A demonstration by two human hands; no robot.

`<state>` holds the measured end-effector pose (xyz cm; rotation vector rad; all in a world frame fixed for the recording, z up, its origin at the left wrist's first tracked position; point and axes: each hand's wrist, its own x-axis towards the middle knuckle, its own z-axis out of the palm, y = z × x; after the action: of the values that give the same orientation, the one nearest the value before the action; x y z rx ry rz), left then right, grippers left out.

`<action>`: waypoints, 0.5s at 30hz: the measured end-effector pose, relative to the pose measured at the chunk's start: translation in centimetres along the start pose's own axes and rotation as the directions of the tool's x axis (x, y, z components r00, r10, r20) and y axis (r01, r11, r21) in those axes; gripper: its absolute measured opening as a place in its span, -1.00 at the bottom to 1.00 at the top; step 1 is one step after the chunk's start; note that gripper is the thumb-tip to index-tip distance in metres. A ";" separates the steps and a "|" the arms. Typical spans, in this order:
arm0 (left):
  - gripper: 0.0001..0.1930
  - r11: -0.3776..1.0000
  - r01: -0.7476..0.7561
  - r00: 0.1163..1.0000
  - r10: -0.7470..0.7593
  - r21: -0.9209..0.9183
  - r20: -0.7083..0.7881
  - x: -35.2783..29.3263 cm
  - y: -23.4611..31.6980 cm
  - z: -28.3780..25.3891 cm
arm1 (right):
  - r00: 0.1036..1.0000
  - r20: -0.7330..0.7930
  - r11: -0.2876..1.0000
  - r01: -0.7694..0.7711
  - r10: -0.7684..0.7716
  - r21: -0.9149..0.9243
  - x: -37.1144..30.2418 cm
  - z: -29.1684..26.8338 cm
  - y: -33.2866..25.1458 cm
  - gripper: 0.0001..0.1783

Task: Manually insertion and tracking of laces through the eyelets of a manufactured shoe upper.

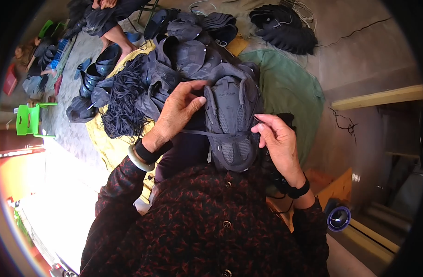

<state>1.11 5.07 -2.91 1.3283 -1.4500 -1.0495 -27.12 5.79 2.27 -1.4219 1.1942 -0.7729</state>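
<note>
A black shoe upper (227,108) lies over my lap with its toe toward me. A thin dark shoelace (197,133) runs across its front part. At the upper's left edge is my left hand (176,108), thumb and forefinger curved and apart, the forefinger tip touching or just beside the edge. My right hand (276,136) is by the right edge, thumb and fingers pinched on what looks like a dark lace end. Just left of the upper, a tangled heap of black shoelaces (123,101) rests on a yellow cloth (100,143).
More black shoe uppers (188,55) are piled ahead of me, and stacked black pieces (285,30) lie farther right. A green cloth (290,87) spreads beside the pile. Another person's bare leg (120,39) is at upper left, near a green chair (29,119). A wooden beam (377,97) is at right.
</note>
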 end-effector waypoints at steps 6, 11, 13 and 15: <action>-0.80 0.995 0.087 0.991 -0.091 -0.044 -0.102 -1.4 4.0 0.3 | 0.999 0.049 0.986 -0.010 0.018 -0.166 -0.7 -0.1 -0.7 -0.88; -0.80 0.976 0.204 0.962 -0.186 -0.072 0.201 -1.1 6.0 1.4 | 0.987 0.123 0.923 0.139 -0.101 -0.360 -0.5 -0.2 -1.3 -0.86; -0.77 0.971 0.239 0.930 -0.222 -0.022 0.294 -0.5 6.7 1.7 | 0.988 0.133 0.910 0.127 -0.080 -0.396 -0.4 -0.2 -1.4 -0.85; -0.75 0.974 0.228 0.927 -0.216 -0.002 0.308 0.1 7.5 1.9 | 0.990 0.120 0.911 0.119 -0.077 -0.396 -0.6 -0.1 -1.5 -0.86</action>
<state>-2.58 5.57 3.87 1.3706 -1.5169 -1.4786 -26.96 6.19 3.81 -1.8500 1.2560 -0.5300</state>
